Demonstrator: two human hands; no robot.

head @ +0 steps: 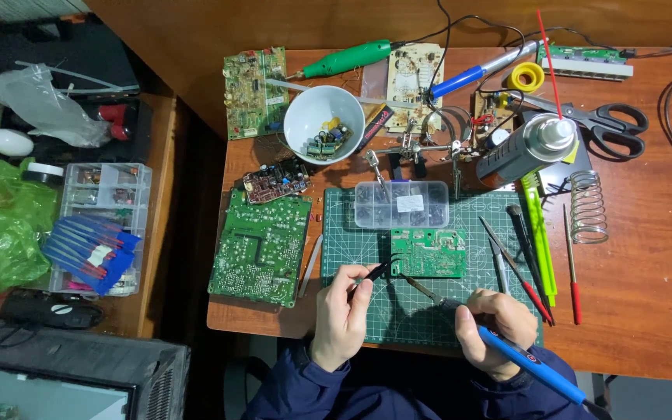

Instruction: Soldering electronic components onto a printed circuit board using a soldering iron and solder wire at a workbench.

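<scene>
Green cutting mat [351, 225] on a brown wooden desk [647, 295], seen from the head camera looking straight down. A small green circuit board [429, 253] lies flat near the middle of the mat, just below a clear plastic parts box [402, 204].

Left hand [340, 315]: fingers closed in a pinch on black tweezers [379, 269], whose tips reach the left edge of the small board. Right hand [495, 323]: closed pen-style round a blue-handled soldering iron [530, 362]; the metal tip [420, 286] points up-left and ends just below the board's lower edge. Whether the tip touches the board I cannot tell from this height.

Handling, as a judgement: the small board looks light and stiff, thin, and likely to slide on the mat if nudged. Its parts and solder joints are fragile, so the bare edges are the place to take hold. The iron should be held by the blue grip only.

Around: a larger green circuit board [260, 247] left of the mat, a white bowl [324, 124] holding small parts, scissors [600, 120], a spray can [523, 148] with a red straw, a wire coil stand [587, 206], and loose tools [526, 257] lying to the right of the small board.
</scene>
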